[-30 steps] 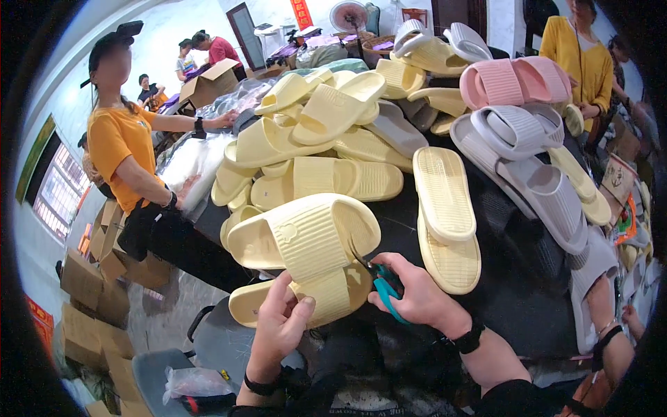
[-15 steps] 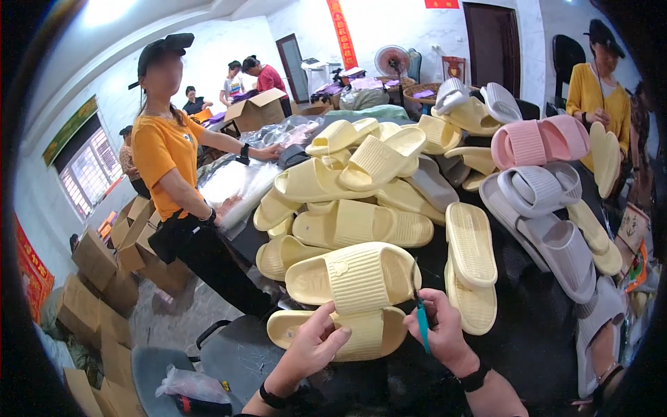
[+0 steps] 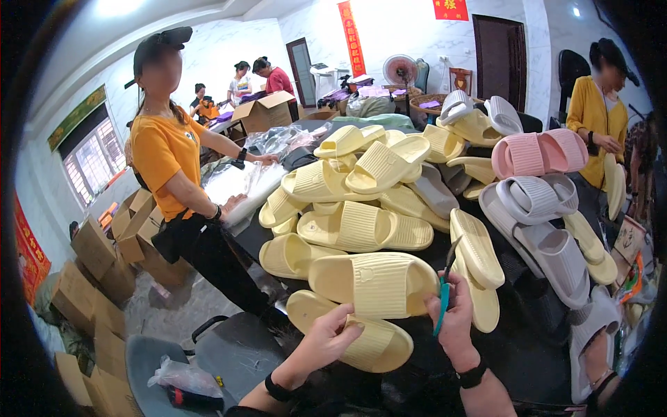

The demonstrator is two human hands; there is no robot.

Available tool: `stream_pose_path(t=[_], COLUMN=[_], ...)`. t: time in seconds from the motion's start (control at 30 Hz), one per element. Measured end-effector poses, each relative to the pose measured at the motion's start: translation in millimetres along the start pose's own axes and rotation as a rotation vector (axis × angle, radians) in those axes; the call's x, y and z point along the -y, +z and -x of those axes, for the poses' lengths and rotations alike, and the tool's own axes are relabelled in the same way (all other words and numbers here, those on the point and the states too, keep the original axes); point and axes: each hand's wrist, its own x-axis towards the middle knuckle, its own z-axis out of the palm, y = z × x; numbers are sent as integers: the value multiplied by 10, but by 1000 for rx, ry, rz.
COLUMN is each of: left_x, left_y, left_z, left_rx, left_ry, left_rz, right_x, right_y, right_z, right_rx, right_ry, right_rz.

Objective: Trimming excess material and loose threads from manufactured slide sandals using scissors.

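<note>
While my left hand (image 3: 326, 340) presses its fingers onto the lower yellow slipper (image 3: 361, 333) to steady it, my right hand (image 3: 455, 313) fingers pinch teal scissors (image 3: 442, 306) upright at lower centre.

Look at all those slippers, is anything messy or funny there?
Yes. The slippers lie in a loose heap on the dark table, tilted and stacked every which way, not in pairs. The left hand rests on a yellow slipper, and the right hand holds teal scissors pointing up. Nothing looks spilled or broken.
</note>
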Motion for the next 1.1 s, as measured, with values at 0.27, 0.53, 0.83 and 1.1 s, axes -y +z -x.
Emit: stream_pose_path(t=[0.27, 0.53, 0.83, 1.1], left_x=[-252, -397, -480, -52], left_y=[-40, -450, -461, -590], left_z=[-177, -257, -441, -536], left_rx=[-12, 236, 470, 429], left_ry=[111, 384, 818, 797], left_rz=[-293, -950, -1519, -1566], right_x=[117, 303, 257, 339], right_y=[-155, -443, -493, -467], right_z=[-83, -188, -177, -208], right_rx=[-286, -511, -447, -329], right_ry=[-319, -436, -452, -351], right_rz=[82, 288, 313, 331])
